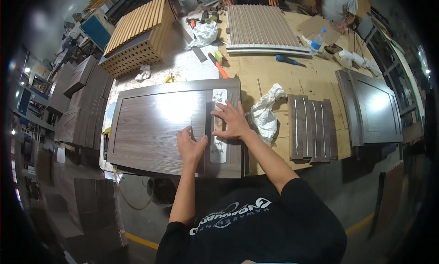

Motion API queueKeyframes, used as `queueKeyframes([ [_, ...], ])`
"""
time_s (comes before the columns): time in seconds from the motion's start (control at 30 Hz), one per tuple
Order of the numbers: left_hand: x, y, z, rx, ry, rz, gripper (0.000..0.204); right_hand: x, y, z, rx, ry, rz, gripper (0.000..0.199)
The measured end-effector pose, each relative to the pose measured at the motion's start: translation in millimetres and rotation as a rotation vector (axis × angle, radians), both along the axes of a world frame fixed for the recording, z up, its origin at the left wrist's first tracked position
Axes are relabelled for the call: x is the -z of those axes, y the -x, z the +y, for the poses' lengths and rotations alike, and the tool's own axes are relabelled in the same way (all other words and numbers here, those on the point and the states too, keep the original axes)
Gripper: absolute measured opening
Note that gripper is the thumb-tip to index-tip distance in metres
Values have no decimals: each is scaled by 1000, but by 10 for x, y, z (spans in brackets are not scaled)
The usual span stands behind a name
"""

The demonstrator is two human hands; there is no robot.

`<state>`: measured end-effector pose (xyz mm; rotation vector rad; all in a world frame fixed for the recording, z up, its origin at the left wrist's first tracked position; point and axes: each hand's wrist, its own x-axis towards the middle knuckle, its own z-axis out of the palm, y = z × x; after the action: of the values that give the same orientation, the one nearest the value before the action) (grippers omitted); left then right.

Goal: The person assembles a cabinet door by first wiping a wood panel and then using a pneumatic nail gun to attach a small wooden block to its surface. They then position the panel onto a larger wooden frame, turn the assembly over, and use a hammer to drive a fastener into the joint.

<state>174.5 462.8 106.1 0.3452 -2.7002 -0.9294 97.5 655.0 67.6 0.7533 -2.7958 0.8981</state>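
1. Currently I count one brown door panel (155, 127) flat on the table (279, 74), one pale strip (219, 127) along its right stile, and one small wood strip (218, 124) on that.
2. My left hand (190, 147) lies open, flat on the panel just left of the pale strip.
3. My right hand (233, 122) is open, fingers spread, pressing the wood strip.
4. One white rag (265, 113) and three glued slats (313, 127) lie to the right.
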Motion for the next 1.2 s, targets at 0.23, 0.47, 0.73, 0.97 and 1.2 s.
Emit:
queueKeyframes([
  [0.23,211,216,111,17,57,-14,63,-2,-17,-14,48,-7,-19,78],
  [0.47,248,277,116,52,47,-41,64,58,2,-6,76,58,8,85],
  [0.73,251,351,122,44,5,-82,65,62,-1,8,70,91,18,82],
  [0.97,270,380,144,29,49,-108,61,58,0,9,70,109,-3,75],
  [1.2,327,407,96,36,-30,-102,63,19,13,0,75,122,-14,70],
])
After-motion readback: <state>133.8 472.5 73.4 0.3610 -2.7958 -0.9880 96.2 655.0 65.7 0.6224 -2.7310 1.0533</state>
